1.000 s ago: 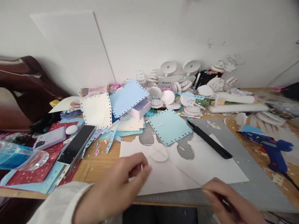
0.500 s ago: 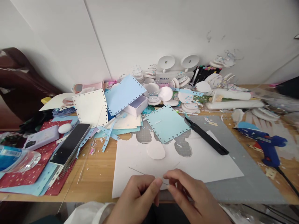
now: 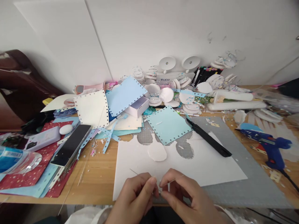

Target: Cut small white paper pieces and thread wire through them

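Observation:
My left hand (image 3: 137, 194) is closed in a pinch over the front edge of the white paper sheet (image 3: 198, 169). A thin wire (image 3: 133, 171) sticks out past its fingers at the upper left. Close beside it, my right hand (image 3: 184, 196) has its fingers curled in, thumb and forefinger near the left fingertips. A thin length of the same wire shows across the right forefinger. The grip points are partly hidden by the fingers. Ahead of the hands lies a cut white paper disc (image 3: 157, 151) on the sheet, beside a round cut-out.
A black utility knife (image 3: 210, 138) lies across the sheet and the grey cutting mat (image 3: 245, 186). A blue glue gun (image 3: 272, 144) is at the right. Pale-blue punched paper (image 3: 169, 124) lies ahead. A phone (image 3: 71, 144) and water bottle (image 3: 21, 160) are at the left.
The right hand has shifted slightly left, and its fingers have come nearer the left fingertips. The wire by the right hand now lies across its forefinger. The view has shifted slightly.

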`<action>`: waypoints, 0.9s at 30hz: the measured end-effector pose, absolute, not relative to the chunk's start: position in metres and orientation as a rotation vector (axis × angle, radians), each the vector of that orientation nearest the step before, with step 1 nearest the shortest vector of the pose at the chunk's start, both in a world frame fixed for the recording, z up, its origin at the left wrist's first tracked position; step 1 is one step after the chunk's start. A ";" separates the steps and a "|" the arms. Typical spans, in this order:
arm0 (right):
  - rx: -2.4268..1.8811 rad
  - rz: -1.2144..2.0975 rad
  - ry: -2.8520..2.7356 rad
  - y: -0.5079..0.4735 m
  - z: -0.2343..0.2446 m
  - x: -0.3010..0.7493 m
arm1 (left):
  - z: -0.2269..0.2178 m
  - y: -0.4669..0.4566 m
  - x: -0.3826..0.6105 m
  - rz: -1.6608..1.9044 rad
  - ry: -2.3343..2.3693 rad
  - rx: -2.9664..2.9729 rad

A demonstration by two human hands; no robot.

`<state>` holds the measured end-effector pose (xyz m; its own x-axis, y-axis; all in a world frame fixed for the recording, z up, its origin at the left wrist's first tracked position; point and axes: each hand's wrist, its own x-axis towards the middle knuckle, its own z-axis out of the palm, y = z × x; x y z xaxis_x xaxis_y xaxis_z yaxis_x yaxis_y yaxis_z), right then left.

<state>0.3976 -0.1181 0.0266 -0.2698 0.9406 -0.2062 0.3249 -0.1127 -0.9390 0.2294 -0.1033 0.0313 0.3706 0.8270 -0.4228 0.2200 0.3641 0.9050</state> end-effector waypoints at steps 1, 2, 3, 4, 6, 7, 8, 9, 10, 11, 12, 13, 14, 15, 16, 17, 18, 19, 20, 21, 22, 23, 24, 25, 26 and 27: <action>-1.402 1.409 -1.574 -0.119 0.027 0.397 | 0.030 -0.103 0.230 0.540 1.164 1.170; -1.399 1.414 -1.553 -0.119 0.028 0.395 | 0.029 -0.103 0.231 0.549 1.170 1.179; -1.400 1.421 -1.531 -0.120 0.028 0.394 | 0.028 -0.104 0.231 0.551 1.179 1.190; -1.399 1.429 -1.517 -0.120 0.029 0.393 | 0.027 -0.104 0.231 0.545 1.188 1.200; -1.406 1.443 -1.502 -0.120 0.029 0.391 | 0.026 -0.105 0.231 0.526 1.207 1.221; -1.411 1.442 -1.505 -0.120 0.029 0.391 | 0.025 -0.105 0.230 0.516 1.213 1.229; -1.415 1.432 -1.514 -0.120 0.029 0.392 | 0.025 -0.105 0.230 0.506 1.215 1.232; -1.419 1.419 -1.528 -0.119 0.029 0.392 | 0.026 -0.105 0.229 0.496 1.211 1.231; -1.426 1.402 -1.544 -0.119 0.029 0.393 | 0.027 -0.105 0.229 0.491 1.204 1.232; -1.438 1.388 -1.562 -0.118 0.029 0.395 | 0.028 -0.105 0.228 0.486 1.191 1.232; -1.450 1.377 -1.580 -0.118 0.029 0.396 | 0.030 -0.105 0.228 0.481 1.169 1.231; -1.466 1.371 -1.589 -0.118 0.029 0.398 | 0.031 -0.105 0.227 0.477 1.143 1.228; -1.480 1.368 -1.590 -0.118 0.029 0.398 | 0.032 -0.105 0.227 0.473 1.120 1.223; -1.483 1.365 -1.588 -0.118 0.030 0.399 | 0.033 -0.106 0.226 0.471 1.106 1.218; -1.469 1.360 -1.583 -0.118 0.031 0.399 | 0.034 -0.106 0.226 0.475 1.103 1.209; -1.445 1.357 -1.577 -0.119 0.032 0.399 | 0.033 -0.107 0.226 0.485 1.110 1.203; -1.423 1.351 -1.571 -0.119 0.033 0.398 | 0.033 -0.108 0.226 0.503 1.124 1.200; -1.407 1.346 -1.567 -0.119 0.034 0.397 | 0.032 -0.108 0.227 0.521 1.137 1.197; -1.398 1.341 -1.565 -0.118 0.034 0.396 | 0.031 -0.109 0.227 0.536 1.147 1.193; -1.397 1.334 -1.563 -0.118 0.034 0.395 | 0.030 -0.109 0.228 0.543 1.156 1.183; -1.398 1.325 -1.561 -0.118 0.034 0.394 | 0.030 -0.110 0.229 0.544 1.166 1.170; -1.400 1.320 -1.562 -0.118 0.034 0.393 | 0.030 -0.110 0.229 0.543 1.175 1.158; -1.399 1.314 -1.560 -0.118 0.034 0.393 | 0.030 -0.110 0.229 0.544 1.181 1.149; -1.397 1.311 -1.556 -0.118 0.034 0.393 | 0.030 -0.110 0.229 0.546 1.180 1.147; -1.397 1.309 -1.548 -0.118 0.034 0.392 | 0.031 -0.111 0.228 0.546 1.168 1.152; -1.400 1.310 -1.537 -0.118 0.034 0.393 | 0.031 -0.111 0.228 0.545 1.150 1.160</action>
